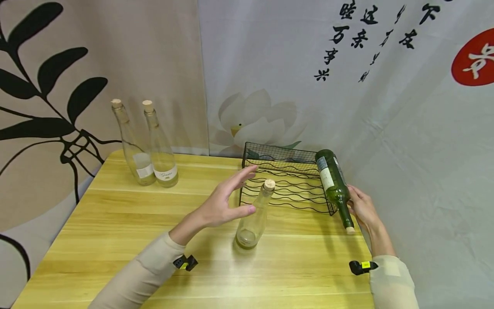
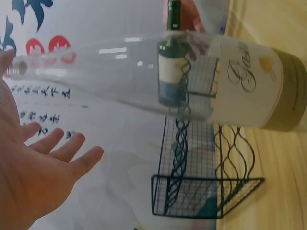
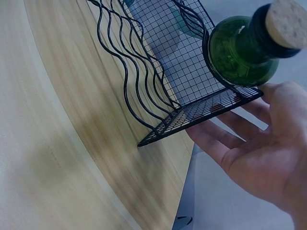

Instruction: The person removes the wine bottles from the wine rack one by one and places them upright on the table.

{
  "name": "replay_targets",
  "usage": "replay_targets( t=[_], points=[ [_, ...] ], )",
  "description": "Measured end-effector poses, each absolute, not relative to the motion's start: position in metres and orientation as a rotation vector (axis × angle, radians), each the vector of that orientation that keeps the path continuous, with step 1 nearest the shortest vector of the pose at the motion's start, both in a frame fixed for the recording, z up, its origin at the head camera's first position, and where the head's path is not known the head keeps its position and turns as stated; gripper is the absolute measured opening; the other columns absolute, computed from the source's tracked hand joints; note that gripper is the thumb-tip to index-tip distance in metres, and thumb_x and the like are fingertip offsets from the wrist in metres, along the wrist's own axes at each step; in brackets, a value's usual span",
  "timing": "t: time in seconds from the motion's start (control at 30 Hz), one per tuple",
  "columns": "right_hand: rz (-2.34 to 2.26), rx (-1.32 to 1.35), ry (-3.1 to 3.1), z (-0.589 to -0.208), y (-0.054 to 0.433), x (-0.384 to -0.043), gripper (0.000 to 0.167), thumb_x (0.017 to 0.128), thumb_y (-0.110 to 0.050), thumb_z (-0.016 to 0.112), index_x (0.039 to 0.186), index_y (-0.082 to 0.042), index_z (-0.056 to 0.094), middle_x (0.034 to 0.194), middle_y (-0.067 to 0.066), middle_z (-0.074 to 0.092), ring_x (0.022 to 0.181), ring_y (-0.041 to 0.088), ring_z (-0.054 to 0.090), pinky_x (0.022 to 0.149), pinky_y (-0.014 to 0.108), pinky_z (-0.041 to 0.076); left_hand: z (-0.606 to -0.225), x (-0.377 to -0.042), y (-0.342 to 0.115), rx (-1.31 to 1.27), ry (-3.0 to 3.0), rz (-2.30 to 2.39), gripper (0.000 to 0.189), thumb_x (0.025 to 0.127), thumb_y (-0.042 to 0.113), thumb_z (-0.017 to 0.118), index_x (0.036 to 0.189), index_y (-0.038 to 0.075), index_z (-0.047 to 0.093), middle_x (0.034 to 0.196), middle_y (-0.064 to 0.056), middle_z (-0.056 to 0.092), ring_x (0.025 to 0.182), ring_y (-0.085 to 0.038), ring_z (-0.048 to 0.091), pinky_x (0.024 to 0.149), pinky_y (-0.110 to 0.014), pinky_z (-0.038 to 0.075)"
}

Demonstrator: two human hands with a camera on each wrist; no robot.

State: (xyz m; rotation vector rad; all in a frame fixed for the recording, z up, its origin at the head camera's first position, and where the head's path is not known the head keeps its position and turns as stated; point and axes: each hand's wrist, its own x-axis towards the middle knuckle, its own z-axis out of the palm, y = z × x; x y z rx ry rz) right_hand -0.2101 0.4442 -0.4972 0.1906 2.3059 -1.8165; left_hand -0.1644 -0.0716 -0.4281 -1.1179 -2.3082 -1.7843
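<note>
A clear glass bottle with a cork stands upright on the table in front of a black wire wine rack. My left hand is beside its neck, thumb and fingers spread, holding nothing. The bottle's cream label shows in the left wrist view. A corked green wine bottle lies on the right end of the rack's top tier, neck toward me. My right hand is at the rack's right side, with extended fingers against the mesh end panel and the thumb close to the green bottle.
Two more corked clear bottles, one at the far left and its neighbour, stand near the table's back left. A printed curtain hangs behind the wooden table, whose right edge runs beside my right arm.
</note>
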Motion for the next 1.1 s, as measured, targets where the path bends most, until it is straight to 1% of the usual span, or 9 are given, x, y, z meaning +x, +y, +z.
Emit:
replay_targets(
  t=[0.2, 0.23, 0.3, 0.4, 0.47, 0.5, 0.7, 0.87, 1.1],
  points=[
    [-1.763, 0.195, 2.339, -0.495, 0.443, -0.21, 0.081, 0.121, -0.055, 0.041, 0.181, -0.006, 0.019, 0.128, -0.03, 0.065, 0.114, -0.008, 0.069, 0.095, 0.018, 0.063, -0.425, -0.156, -0.059, -1.181, -2.342, -1.754, 0.103, 0.097, 0.033, 0.085, 0.181, 0.022, 0.027, 0.183, -0.005, 0.041, 0.166, -0.035, 0.047, 0.136, -0.06, 0.043],
    [-1.76, 0.202, 2.341, -0.495, 0.443, -0.209, 0.082, 0.12, -0.057, 0.042, 0.182, -0.007, 0.019, 0.129, -0.029, 0.064, 0.115, -0.008, 0.069, 0.095, 0.019, 0.063, -0.423, -0.155, -0.058, -1.182, -2.356, -1.746, 0.103, 0.097, 0.034, 0.085, 0.181, 0.023, 0.027, 0.183, -0.004, 0.041, 0.166, -0.034, 0.047, 0.135, -0.059, 0.044],
    [-1.75, 0.212, 2.346, -0.494, 0.442, -0.209, 0.084, 0.119, -0.059, 0.042, 0.182, -0.008, 0.018, 0.14, -0.02, 0.062, 0.116, -0.009, 0.068, 0.095, 0.019, 0.063, -0.421, -0.152, -0.055, -1.184, -2.381, -1.736, 0.103, 0.097, 0.035, 0.085, 0.181, 0.024, 0.027, 0.184, -0.005, 0.039, 0.164, -0.033, 0.049, 0.133, -0.061, 0.046],
    [-1.75, 0.222, 2.346, -0.494, 0.441, -0.208, 0.086, 0.119, -0.06, 0.043, 0.182, -0.008, 0.017, 0.143, -0.017, 0.058, 0.116, -0.01, 0.068, 0.094, 0.021, 0.064, -0.418, -0.148, -0.053, -1.184, -2.415, -1.721, 0.102, 0.097, 0.034, 0.086, 0.181, 0.026, 0.027, 0.183, -0.005, 0.042, 0.16, -0.032, 0.055, 0.13, -0.061, 0.049],
    [-1.75, 0.223, 2.348, -0.495, 0.442, -0.209, 0.085, 0.119, -0.06, 0.042, 0.182, -0.009, 0.017, 0.142, -0.018, 0.059, 0.116, -0.011, 0.068, 0.093, 0.021, 0.064, -0.416, -0.147, -0.051, -1.19, -2.423, -1.721, 0.1, 0.098, 0.032, 0.086, 0.181, 0.026, 0.029, 0.179, -0.006, 0.048, 0.154, -0.032, 0.061, 0.128, -0.06, 0.052],
    [-1.758, 0.221, 2.345, -0.495, 0.442, -0.209, 0.085, 0.119, -0.059, 0.043, 0.182, -0.008, 0.018, 0.136, -0.023, 0.059, 0.116, -0.01, 0.069, 0.092, 0.021, 0.064, -0.415, -0.146, -0.05, -1.193, -2.424, -1.714, 0.099, 0.099, 0.032, 0.086, 0.181, 0.024, 0.03, 0.176, -0.007, 0.052, 0.152, -0.032, 0.063, 0.128, -0.058, 0.053],
    [-1.809, 0.222, 2.325, -0.498, 0.443, -0.209, 0.082, 0.12, -0.055, 0.044, 0.181, -0.006, 0.021, 0.127, -0.027, 0.065, 0.111, -0.005, 0.071, 0.089, 0.022, 0.066, -0.414, -0.145, -0.046, -1.227, -2.408, -1.673, 0.086, 0.104, 0.03, 0.082, 0.176, 0.013, 0.039, 0.165, -0.011, 0.065, 0.143, -0.028, 0.071, 0.124, -0.051, 0.058],
    [-1.815, 0.228, 2.317, -0.5, 0.444, -0.21, 0.08, 0.121, -0.053, 0.043, 0.181, -0.006, 0.02, 0.126, -0.027, 0.065, 0.111, -0.006, 0.071, 0.09, 0.021, 0.066, -0.413, -0.146, -0.044, -1.249, -2.357, -1.684, 0.068, 0.108, 0.026, 0.077, 0.169, 0.013, 0.05, 0.153, -0.009, 0.074, 0.136, -0.025, 0.075, 0.118, -0.042, 0.063],
    [-1.842, 0.222, 2.3, -0.501, 0.445, -0.21, 0.078, 0.122, -0.05, 0.043, 0.181, -0.005, 0.02, 0.125, -0.027, 0.067, 0.11, -0.005, 0.071, 0.089, 0.021, 0.066, -0.414, -0.147, -0.044, -1.265, -2.293, -1.678, 0.049, 0.112, 0.016, 0.07, 0.159, 0.006, 0.059, 0.143, -0.011, 0.079, 0.123, -0.024, 0.08, 0.112, -0.037, 0.066]
  ],
)
